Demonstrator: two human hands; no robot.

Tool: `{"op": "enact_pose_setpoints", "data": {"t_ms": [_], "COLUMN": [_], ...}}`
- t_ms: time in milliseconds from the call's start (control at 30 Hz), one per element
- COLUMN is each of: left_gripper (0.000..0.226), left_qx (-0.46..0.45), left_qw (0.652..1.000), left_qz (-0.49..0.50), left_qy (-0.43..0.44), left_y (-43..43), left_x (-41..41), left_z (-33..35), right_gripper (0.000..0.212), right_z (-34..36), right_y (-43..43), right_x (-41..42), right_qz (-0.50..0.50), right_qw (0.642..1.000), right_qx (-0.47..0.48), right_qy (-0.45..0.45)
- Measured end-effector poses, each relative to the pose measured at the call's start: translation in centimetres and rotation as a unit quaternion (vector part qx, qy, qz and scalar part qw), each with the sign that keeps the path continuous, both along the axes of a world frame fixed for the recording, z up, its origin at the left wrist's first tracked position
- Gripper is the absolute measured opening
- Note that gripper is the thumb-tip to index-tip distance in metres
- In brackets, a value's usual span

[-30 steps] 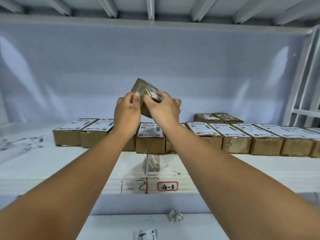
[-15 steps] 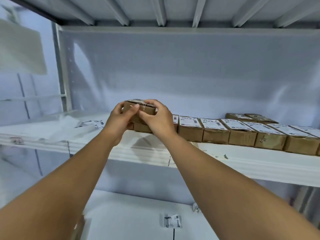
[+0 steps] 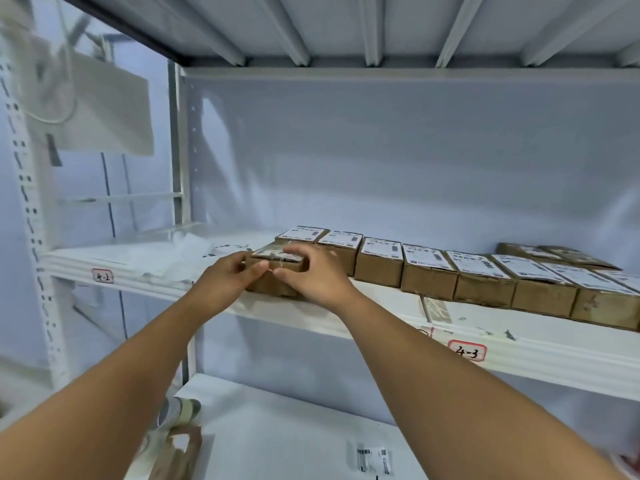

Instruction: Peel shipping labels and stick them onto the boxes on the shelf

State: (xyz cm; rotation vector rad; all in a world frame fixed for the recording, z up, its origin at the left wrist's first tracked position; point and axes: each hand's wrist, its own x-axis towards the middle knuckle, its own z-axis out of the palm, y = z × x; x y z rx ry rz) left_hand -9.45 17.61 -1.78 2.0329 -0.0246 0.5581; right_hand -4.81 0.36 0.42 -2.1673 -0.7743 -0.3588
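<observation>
A small brown cardboard box (image 3: 272,286) with clear tape across its unlabelled top sits on the white shelf (image 3: 519,344), in front of the left end of the row. My left hand (image 3: 227,277) grips its left side. My right hand (image 3: 311,277) grips its right side, with fingers over the top edge. Behind it and to the right runs a row of several brown boxes (image 3: 427,271), each with a white shipping label on top. Loose label sheets (image 3: 227,250) lie on the shelf further left.
Crumpled white backing paper (image 3: 187,252) lies left of the box. Two more boxes (image 3: 554,255) stand behind the row at right. Red tags 4-2 (image 3: 103,276) and 4-3 (image 3: 467,351) mark the shelf edge. The lower shelf holds a label (image 3: 374,460) and a tape roll (image 3: 180,410).
Both hands have brought the box down from mid-air onto the shelf at the left end of the row. The view has swung left and moved closer.
</observation>
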Motion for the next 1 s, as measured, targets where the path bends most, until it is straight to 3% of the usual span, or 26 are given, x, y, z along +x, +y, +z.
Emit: {"op": "enact_pose_setpoints", "data": {"t_ms": [133,367,533,833,900,1000], "left_gripper": [0.055,0.050,0.039,0.044,0.046,0.033], "left_qx": [0.063,0.034,0.073,0.170,0.127,-0.038], "left_qw": [0.998,0.999,0.997,0.983,0.990,0.999], "left_qz": [-0.002,0.017,-0.005,0.056,0.050,0.032], "left_qy": [0.029,0.021,0.022,0.038,0.042,0.017], "left_y": [0.7,-0.5,-0.7,0.3,0.4,0.8], "left_x": [1.0,2.3,3.5,5.2,5.1,5.1], "left_z": [-0.1,-0.1,0.1,-0.1,0.0,0.4], "right_gripper": [0.049,0.047,0.054,0.058,0.058,0.057], "right_z": [-0.3,-0.2,-0.5,-1.2,-1.3,-1.3], "right_y": [-0.1,-0.7,-1.9,-1.1,-0.9,-0.8], "right_x": [0.9,2.3,3.5,4.9,5.1,5.3], "right_qz": [-0.013,-0.037,-0.020,-0.026,-0.032,-0.042], "right_qw": [0.994,0.989,0.991,0.991,0.991,0.989], "right_qx": [-0.095,-0.114,-0.115,-0.113,-0.118,-0.119], "right_qy": [-0.055,-0.089,-0.072,-0.063,-0.060,-0.078]}}
